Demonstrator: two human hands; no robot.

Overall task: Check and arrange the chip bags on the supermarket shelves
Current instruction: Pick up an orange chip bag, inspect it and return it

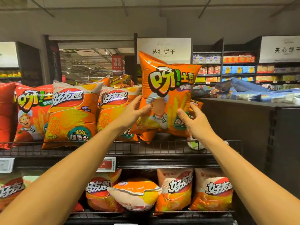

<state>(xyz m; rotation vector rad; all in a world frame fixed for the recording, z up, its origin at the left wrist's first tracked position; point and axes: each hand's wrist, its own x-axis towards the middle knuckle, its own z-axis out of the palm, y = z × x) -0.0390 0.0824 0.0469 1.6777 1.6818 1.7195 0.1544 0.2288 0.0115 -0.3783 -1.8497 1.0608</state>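
Orange chip bag [165, 95] upright at right end of top wire shelf [129, 149]; your left hand [132, 113] and right hand [194, 121] both grasp its lower edges. Step: placing. Next, likely: seat base, square with neighbour bags [73, 114], release.

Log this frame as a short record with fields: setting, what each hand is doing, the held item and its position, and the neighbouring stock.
setting: supermarket snack aisle, wire top shelf
left hand: grips held bag's left edge
right hand: grips held bag's right lower edge
held item: orange chip bag, upright, above the shelf's right end
neighbours: two orange-and-white bags to its left, red bag beyond
lower shelf: one bag lying tipped forward
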